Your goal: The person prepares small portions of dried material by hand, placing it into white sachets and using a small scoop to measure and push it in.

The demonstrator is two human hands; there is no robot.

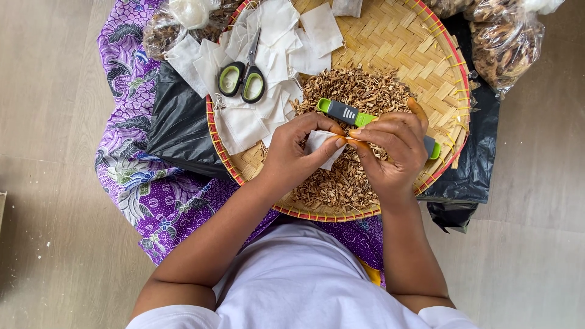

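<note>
My left hand [297,149] pinches a small white filter pouch [321,145] over a heap of dried brown herb pieces [350,97] in a round woven bamboo tray [390,36]. My right hand [393,149] meets it at the pouch's edge with its fingertips, and a green and grey measuring spoon [344,113] runs under its fingers across the heap. A pile of empty white pouches [268,55] lies on the tray's left side. Green-handled scissors [242,76] rest shut on that pile.
The tray sits on a purple patterned cloth [140,176] and black plastic bags [180,125] on a pale floor. Clear bags of dried herbs stand at the upper right [504,45] and the upper left [177,24].
</note>
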